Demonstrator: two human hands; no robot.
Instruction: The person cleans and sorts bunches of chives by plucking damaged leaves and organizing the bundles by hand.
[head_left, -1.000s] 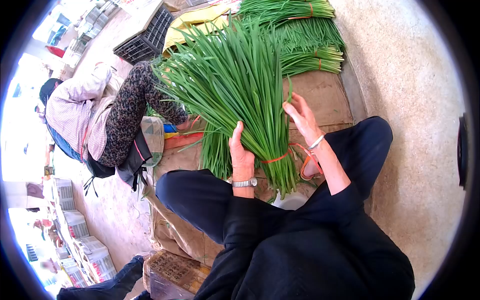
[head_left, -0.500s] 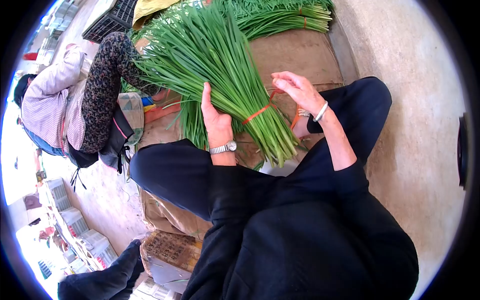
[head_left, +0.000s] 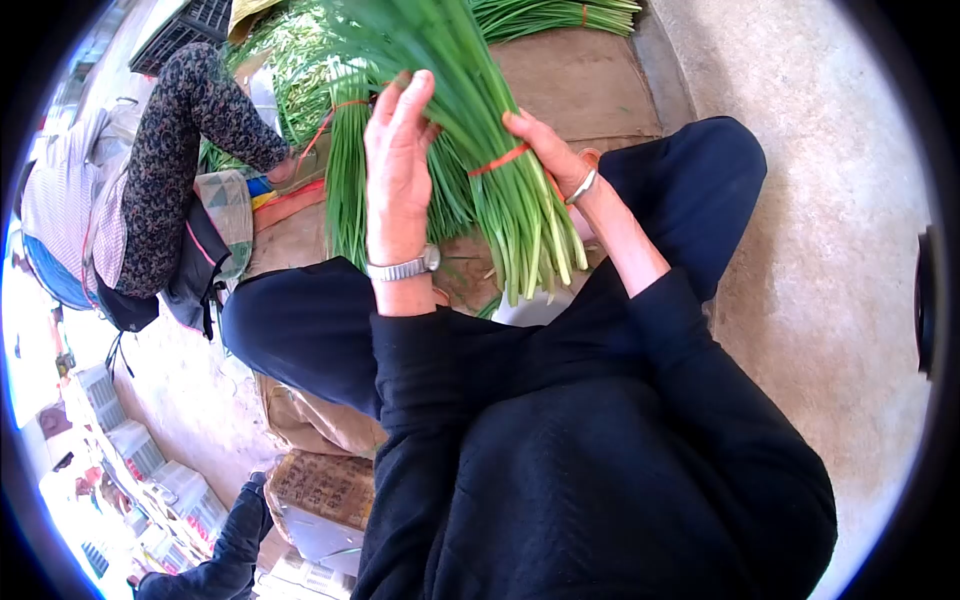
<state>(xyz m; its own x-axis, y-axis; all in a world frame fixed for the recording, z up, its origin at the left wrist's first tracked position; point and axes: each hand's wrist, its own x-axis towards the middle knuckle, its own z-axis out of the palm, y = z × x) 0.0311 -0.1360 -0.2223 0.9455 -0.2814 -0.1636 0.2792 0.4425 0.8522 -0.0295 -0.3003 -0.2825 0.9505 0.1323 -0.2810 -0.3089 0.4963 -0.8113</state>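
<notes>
A bundle of garlic chives (head_left: 500,170), long flat green leaves with paler stalk ends, is tilted up in front of me with an orange band (head_left: 498,159) around its lower part. My right hand (head_left: 548,158) grips its right side just above the band, thumb in front and the other fingers hidden behind. At the bundle's left edge, my left hand (head_left: 398,175) is raised with its fingers stretched and apart; whether it touches the leaves I cannot tell. Behind that hand lies a second banded bundle (head_left: 347,170), stalks toward me.
More banded greens (head_left: 560,18) and loose leaves (head_left: 300,85) lie on brown sacking (head_left: 570,85). At the left sits a co-worker in patterned trousers (head_left: 175,170), near a black crate (head_left: 185,35). A cardboard box (head_left: 320,490) stands at lower left.
The bundle has turned more upright and its top has moved up. My right hand has closed onto its side. My left hand has come off the stalks and moved up and left.
</notes>
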